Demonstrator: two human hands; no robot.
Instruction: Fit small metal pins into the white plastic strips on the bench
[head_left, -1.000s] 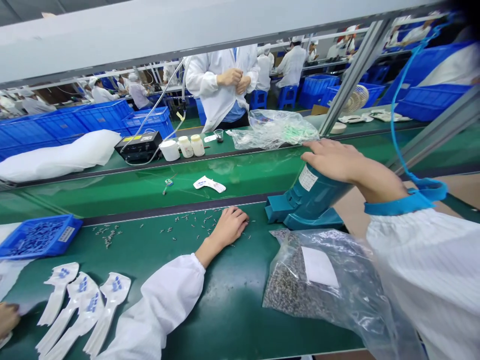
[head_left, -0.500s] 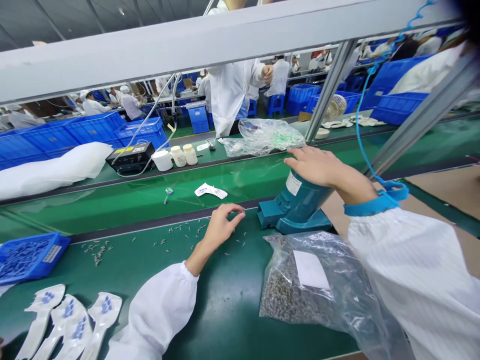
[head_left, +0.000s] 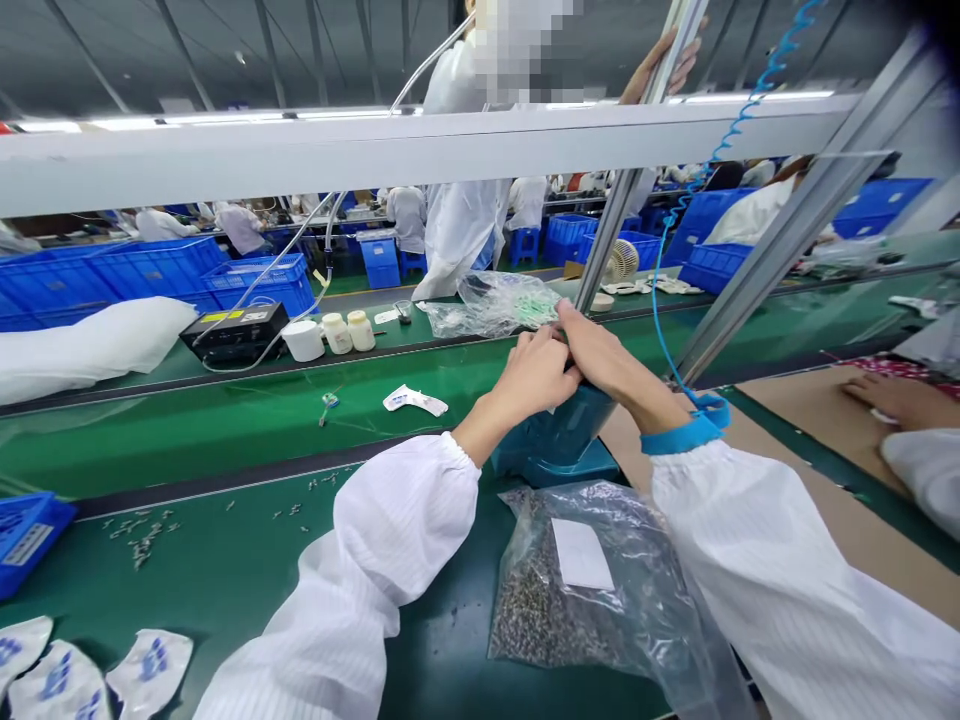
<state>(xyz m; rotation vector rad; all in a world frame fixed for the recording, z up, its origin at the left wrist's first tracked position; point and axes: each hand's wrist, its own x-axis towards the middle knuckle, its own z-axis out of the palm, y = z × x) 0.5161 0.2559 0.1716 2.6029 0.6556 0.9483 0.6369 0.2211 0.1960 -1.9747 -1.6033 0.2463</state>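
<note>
My left hand point(head_left: 529, 375) is over the top of a teal tabletop device point(head_left: 559, 440), its fingers bent and pressed together against my right hand. Their tips are hidden, so what they hold cannot be made out. Stretched along the device's upper end, my right hand point(head_left: 604, 360) lies with fingers extended and wears a blue wrist strap point(head_left: 686, 430). Just in front of the device sits a clear plastic bag point(head_left: 630, 600) of many small metal pieces, with a white paper label point(head_left: 581, 553). Loose small metal parts point(head_left: 142, 540) are scattered on the green bench to the left.
White curved pieces point(head_left: 150, 670) and a blue tray point(head_left: 30, 545) are at the left. Another white piece point(head_left: 415, 400) lies on the green strip. White jars point(head_left: 349, 332), a black box point(head_left: 236, 335) and a metal post point(head_left: 607, 240) stand behind. A co-worker's hand point(head_left: 900, 400) is at right.
My left hand has moved up and right from the scattered metal parts to the top of the teal device, meeting my right hand. The view has tilted upward and turned right.
</note>
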